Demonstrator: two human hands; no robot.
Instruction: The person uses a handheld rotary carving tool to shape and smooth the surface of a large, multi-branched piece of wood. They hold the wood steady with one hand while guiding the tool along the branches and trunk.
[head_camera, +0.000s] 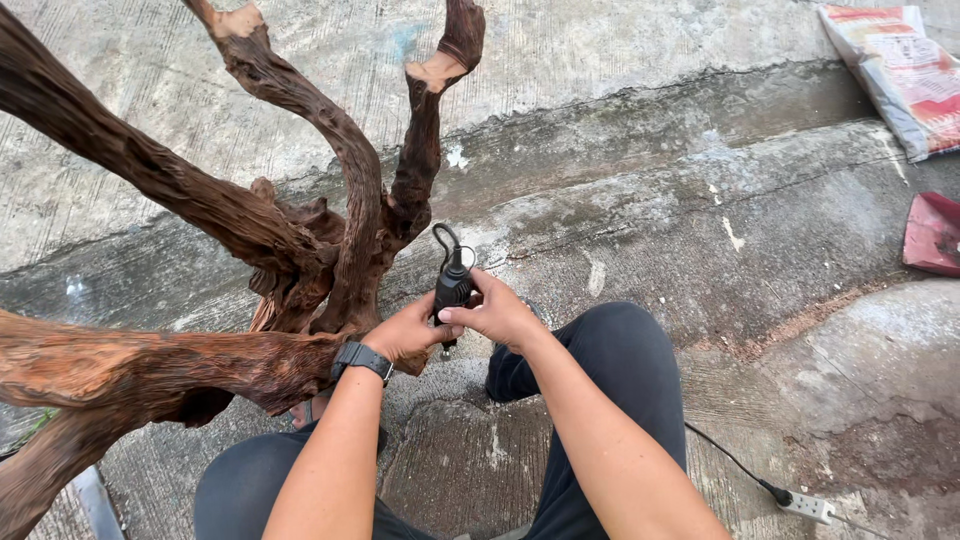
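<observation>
A small black power tool (451, 287) with a looped cord at its top is gripped between both hands, pointing down. My left hand (403, 335), with a black watch on the wrist, wraps its lower part and rests against a large reddish-brown gnarled root sculpture (300, 250). My right hand (497, 312) grips the tool's body from the right. The tool's tip is hidden behind my fingers. Branches of the root rise to the upper left and upper middle.
Rough concrete ground (680, 200) with a shallow step runs across. A printed sack (900, 75) lies at the upper right, a red object (935, 235) at the right edge. A black cable runs to a white socket strip (805, 505). My knees in dark trousers (615, 370) sit below.
</observation>
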